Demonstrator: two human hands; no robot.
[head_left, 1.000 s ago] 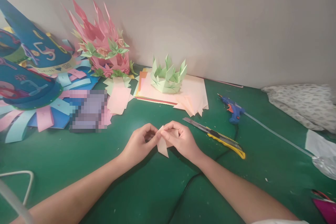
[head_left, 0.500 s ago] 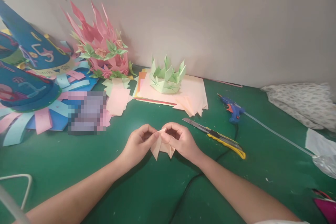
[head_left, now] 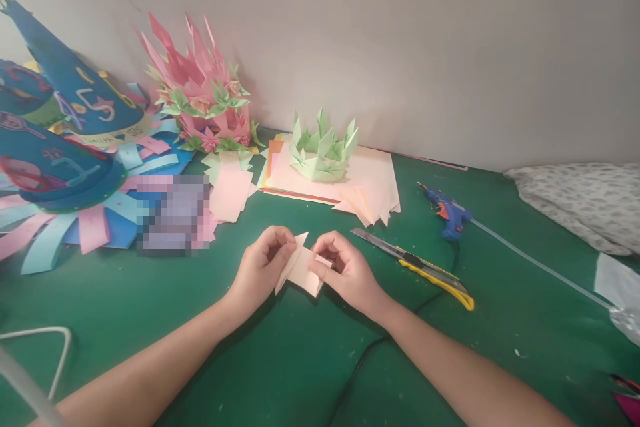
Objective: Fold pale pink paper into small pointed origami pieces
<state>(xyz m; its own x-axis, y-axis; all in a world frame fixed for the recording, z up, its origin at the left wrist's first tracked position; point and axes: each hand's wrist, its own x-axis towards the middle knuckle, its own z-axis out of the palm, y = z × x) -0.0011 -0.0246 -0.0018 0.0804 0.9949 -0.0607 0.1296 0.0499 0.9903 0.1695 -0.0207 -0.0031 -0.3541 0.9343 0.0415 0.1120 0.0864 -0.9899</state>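
Note:
Between my hands, just above the green table [head_left: 260,367], is a folded piece of pale peach paper [head_left: 304,271] with creases and pointed corners. My left hand [head_left: 263,263] pinches its left flap between thumb and fingers. On the other side my right hand [head_left: 345,271] grips the right edge, thumb on top. The fingertips behind the paper are partly hidden. Nearest to my right hand lies a yellow utility knife [head_left: 415,267] with its blade out, pointing up and left.
Behind my hands, a green paper crown [head_left: 323,157] stands on stacked paper sheets [head_left: 375,173], with folded peach pieces [head_left: 363,203] in front. Pink paper crowns [head_left: 200,103] and blue cone hats [head_left: 75,87] fill the left. A blue glue gun [head_left: 450,213] with a dark cord lies right.
The paper has been turned and spread between my hands, showing a broad flat face where two points hung down. My view has shifted slightly left, so the surroundings sit further right.

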